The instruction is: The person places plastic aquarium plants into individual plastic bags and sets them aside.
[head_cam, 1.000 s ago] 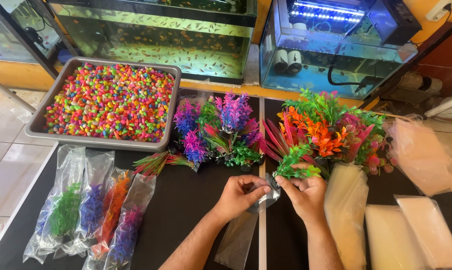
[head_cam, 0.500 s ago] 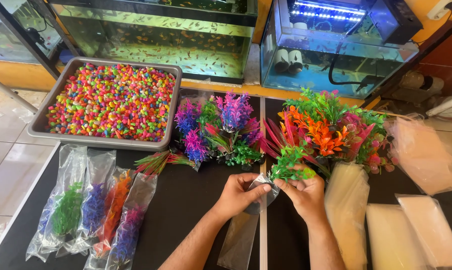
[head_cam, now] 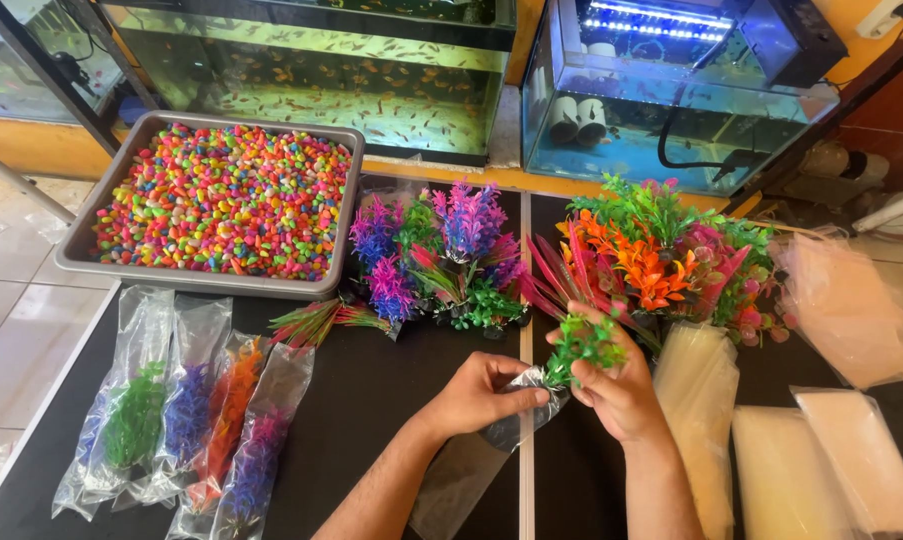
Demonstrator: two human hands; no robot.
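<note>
Left hand (head_cam: 481, 395) pinches bag (head_cam: 471, 455) mouth; right hand (head_cam: 616, 390) fingers clamped on green plant (head_cam: 583, 342), at the mouth above the table (head_cam: 371, 400). Risk: fronds could snag the mouth, bag tears or slips.

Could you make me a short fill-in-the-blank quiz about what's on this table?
1. The right hand holds a small ____ plastic plant.
2. The left hand pinches the mouth of a clear ____.
3. The grey tray is full of colourful ____.
4. ____ bagged plants lie at the table's left end.

Missing words: green; bag; pebbles; four
</note>
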